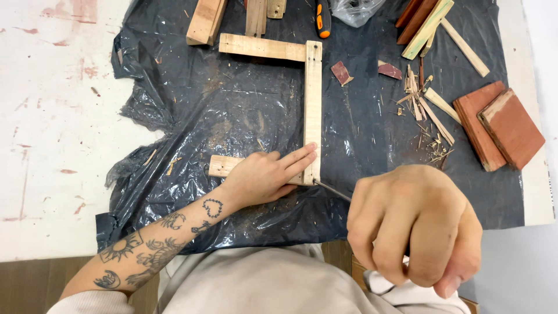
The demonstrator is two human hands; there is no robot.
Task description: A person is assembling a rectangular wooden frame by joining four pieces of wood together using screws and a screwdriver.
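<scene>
A pale wooden frame [313, 99] of three slats forms a C shape on a black plastic sheet [244, 104]. My left hand [267, 174] lies flat on the lower slat, fingers reaching the frame's near right corner. My right hand [415, 224] is closed around a tool handle that the fist hides. Its thin metal shaft [332, 191] points left, and the tip touches the frame's lower right corner.
Reddish wood blocks [497, 125] lie at the right, with thin strips and shavings [427, 107] beside them. Wood offcuts [204, 20], an orange-handled tool [323, 20] and a clear bag sit along the far edge. The sheet lies on a white paint-stained table [52, 116].
</scene>
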